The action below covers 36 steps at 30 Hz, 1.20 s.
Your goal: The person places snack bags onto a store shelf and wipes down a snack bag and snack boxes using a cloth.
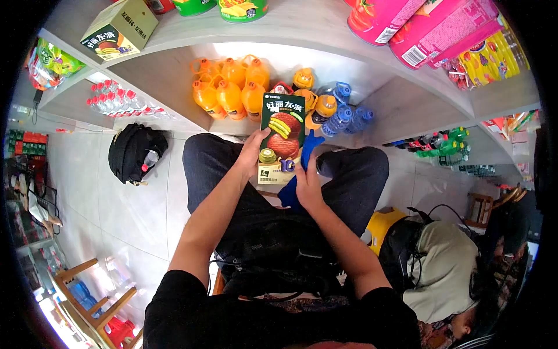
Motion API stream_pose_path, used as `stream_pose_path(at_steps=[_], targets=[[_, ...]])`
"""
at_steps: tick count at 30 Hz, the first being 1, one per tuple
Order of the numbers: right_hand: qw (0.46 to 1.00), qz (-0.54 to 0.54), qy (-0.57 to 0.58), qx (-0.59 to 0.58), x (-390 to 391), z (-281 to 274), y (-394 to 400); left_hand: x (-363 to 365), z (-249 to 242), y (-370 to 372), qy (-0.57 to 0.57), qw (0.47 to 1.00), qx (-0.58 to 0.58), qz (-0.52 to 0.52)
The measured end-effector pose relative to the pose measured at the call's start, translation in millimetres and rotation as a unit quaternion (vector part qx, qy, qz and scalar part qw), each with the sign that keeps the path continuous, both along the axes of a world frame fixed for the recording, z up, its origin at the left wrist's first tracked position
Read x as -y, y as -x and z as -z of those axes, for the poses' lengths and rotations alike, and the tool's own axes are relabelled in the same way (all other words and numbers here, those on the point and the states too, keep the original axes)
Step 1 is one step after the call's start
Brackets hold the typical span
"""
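Between my hands, a green and cream snack pie box stands upright, its printed front towards me. My left hand grips its left edge, thumb on the front. At the lower right edge, my right hand has its fingers wrapped round a blue cloth, which hangs above and below the fist and lies against the box. Behind the box, orange drink bottles and blue-tinted water bottles stand in the shelf's lower bay; the box hides part of them.
A similar snack box sits on the upper shelf, with pink canisters to the right. A black backpack lies on the left floor. Another person is close on my right, near a yellow object. A wooden stool stands lower left.
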State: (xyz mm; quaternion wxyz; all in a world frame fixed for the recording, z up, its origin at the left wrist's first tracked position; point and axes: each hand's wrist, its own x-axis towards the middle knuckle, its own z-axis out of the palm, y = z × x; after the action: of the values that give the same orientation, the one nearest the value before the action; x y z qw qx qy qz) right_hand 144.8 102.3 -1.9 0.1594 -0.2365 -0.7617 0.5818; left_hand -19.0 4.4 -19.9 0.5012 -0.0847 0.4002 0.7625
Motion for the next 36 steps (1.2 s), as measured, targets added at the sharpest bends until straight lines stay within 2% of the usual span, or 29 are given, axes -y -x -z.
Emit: stream_pose_path(at_steps=[3, 6, 10, 15, 19, 22, 26, 32, 35, 36], targets=[[0.982, -0.036, -0.177, 0.058, 7, -12, -1, 0, 0, 2, 0.01, 1.0, 0.0, 0.0], [0.927, -0.103, -0.353, 0.078, 7, -20, 1, 2, -14, 0, 0.031, 0.999, -0.027, 0.023], [0.909, -0.112, -0.391, 0.094, 1, -23, 11, -2, -17, -6, 0.048, 0.993, -0.094, 0.053], [0.908, -0.025, -0.409, 0.091, -27, -18, 43, -5, -10, -15, 0.025, 0.978, -0.139, 0.155], [0.92, 0.029, -0.379, 0.1, -55, -7, 63, -3, -13, -19, 0.029, 0.975, -0.129, 0.18], [0.896, 0.004, -0.429, 0.112, -49, -12, 68, -6, -4, -19, 0.024, 0.977, -0.125, 0.173], [0.897, -0.102, -0.424, 0.07, -33, -14, 65, -2, 11, -19, 0.015, 0.981, -0.094, 0.167], [0.892, -0.118, -0.432, 0.069, -17, -24, 53, 0, 13, -24, -0.017, 0.986, -0.054, 0.159], [0.9, -0.139, -0.407, 0.076, -9, -24, 42, -2, -32, -29, -0.028, 0.993, 0.0, 0.113], [0.899, -0.147, -0.407, 0.063, -5, -19, 38, -2, -28, -29, -0.036, 0.992, 0.018, 0.121]])
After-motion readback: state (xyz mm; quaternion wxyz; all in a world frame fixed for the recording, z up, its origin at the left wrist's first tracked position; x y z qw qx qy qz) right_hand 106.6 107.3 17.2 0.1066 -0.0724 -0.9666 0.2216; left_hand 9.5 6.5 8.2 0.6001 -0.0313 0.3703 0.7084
